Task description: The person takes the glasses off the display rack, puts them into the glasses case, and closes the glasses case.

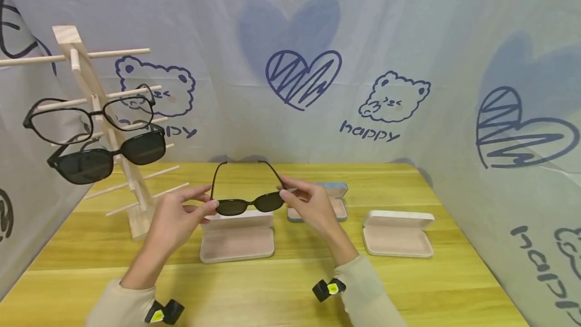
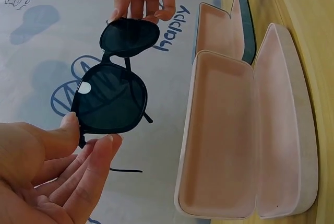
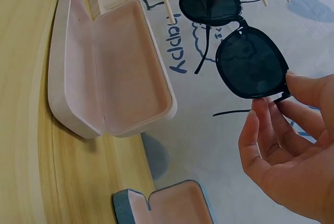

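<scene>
A pair of black sunglasses [image 1: 249,205] with dark lenses is held up in both hands, its temples spread and pointing toward the back wall. My left hand [image 1: 174,216] pinches the left hinge corner between thumb and fingers. At the opposite corner my right hand [image 1: 313,203] grips the frame the same way, thumb on the front. Just below and behind the sunglasses sits an open white glasses case [image 1: 237,243] with a pink lining, its lid raised. In the left wrist view the lens [image 2: 110,98] nearest my left thumb shows a bright reflection.
A wooden display rack [image 1: 131,175] at the left bears black-framed eyeglasses [image 1: 61,124] and another pair of sunglasses [image 1: 86,165]. An open blue case [image 1: 338,208] stands behind my right hand, and another open white case [image 1: 398,243] lies to the right. Printed cloth [image 1: 218,90] encloses the wooden table [image 1: 290,296].
</scene>
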Tool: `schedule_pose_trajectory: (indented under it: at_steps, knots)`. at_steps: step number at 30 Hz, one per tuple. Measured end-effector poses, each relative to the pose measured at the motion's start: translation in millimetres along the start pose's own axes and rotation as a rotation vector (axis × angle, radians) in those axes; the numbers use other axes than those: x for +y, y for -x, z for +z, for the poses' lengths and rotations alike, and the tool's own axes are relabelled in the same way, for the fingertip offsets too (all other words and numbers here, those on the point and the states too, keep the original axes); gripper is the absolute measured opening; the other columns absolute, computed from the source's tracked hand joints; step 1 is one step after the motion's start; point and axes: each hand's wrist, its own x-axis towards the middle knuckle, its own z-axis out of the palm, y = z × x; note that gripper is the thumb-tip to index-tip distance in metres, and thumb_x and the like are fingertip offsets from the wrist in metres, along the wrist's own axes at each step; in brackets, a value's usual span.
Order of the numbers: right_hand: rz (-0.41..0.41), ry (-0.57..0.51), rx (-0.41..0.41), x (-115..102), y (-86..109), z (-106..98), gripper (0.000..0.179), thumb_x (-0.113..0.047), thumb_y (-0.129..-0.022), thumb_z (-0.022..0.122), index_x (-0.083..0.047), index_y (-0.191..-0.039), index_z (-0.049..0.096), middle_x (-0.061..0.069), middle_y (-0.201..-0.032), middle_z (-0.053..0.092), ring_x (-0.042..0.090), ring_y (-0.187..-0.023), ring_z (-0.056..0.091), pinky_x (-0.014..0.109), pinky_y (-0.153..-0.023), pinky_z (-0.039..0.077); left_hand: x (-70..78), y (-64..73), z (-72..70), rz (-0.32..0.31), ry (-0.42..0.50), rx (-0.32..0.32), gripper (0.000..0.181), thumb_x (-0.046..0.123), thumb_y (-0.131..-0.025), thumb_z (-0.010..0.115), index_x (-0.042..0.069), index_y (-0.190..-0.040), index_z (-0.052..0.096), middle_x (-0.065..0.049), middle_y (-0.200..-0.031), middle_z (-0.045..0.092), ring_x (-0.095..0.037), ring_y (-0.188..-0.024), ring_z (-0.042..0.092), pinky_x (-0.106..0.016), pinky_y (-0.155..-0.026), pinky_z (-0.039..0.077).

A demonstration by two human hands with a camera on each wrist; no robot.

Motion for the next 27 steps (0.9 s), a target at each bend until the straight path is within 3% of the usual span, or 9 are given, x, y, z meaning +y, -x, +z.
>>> schedule_pose_trajectory:
  at_steps: [5, 17, 24, 27]
  knots:
    - [-0.009, 0.007, -0.003, 1.2, 0.9, -2.6, 0.041, -0.013, -0.1, 0.067, -0.004, -0.14, 0.063, 0.025, -0.127, 0.071, 0.025, -0.094, 0.071, 0.023, -0.078, 0.061, -2.1, -2.9, 3.1, -0.029, 0.0, -0.036, 0.048, 0.013, -0.099, 0.071, -0.001, -0.143, 0.059, -0.024, -0.12, 0.071, -0.018, -0.077, 0.079, -0.025, -0.057, 0.058]
    - [-0.014, 0.031, -0.009, 5.7, 5.5, -7.3, 0.041, -0.015, -0.101, 0.067, -0.005, -0.14, 0.064, 0.023, -0.127, 0.072, 0.017, -0.096, 0.071, 0.028, -0.082, 0.062, -3.4, -4.5, 8.3, -0.029, 0.005, -0.053, 0.049, 0.015, -0.097, 0.073, -0.001, -0.142, 0.06, -0.023, -0.118, 0.072, -0.019, -0.076, 0.079, -0.022, -0.061, 0.058]
    - [-0.013, 0.04, -0.02, 5.7, 5.6, -6.5, 0.038, -0.014, -0.101, 0.066, -0.003, -0.138, 0.065, 0.021, -0.127, 0.073, 0.025, -0.102, 0.072, 0.026, -0.084, 0.062, -6.1, -6.2, 8.5, -0.027, -0.023, -0.057, 0.049, 0.016, -0.097, 0.073, 0.001, -0.142, 0.061, -0.02, -0.117, 0.073, -0.014, -0.074, 0.077, -0.025, -0.045, 0.04]
    - [-0.019, 0.05, -0.027, 6.1, 5.7, -6.4, 0.036, -0.013, -0.102, 0.065, -0.002, -0.136, 0.066, 0.02, -0.127, 0.073, 0.027, -0.104, 0.072, 0.024, -0.084, 0.062, -7.3, -6.8, 8.7, -0.021, -0.025, -0.058, 0.049, 0.016, -0.097, 0.073, 0.001, -0.142, 0.061, -0.02, -0.115, 0.073, -0.014, -0.074, 0.076, -0.025, -0.045, 0.038]
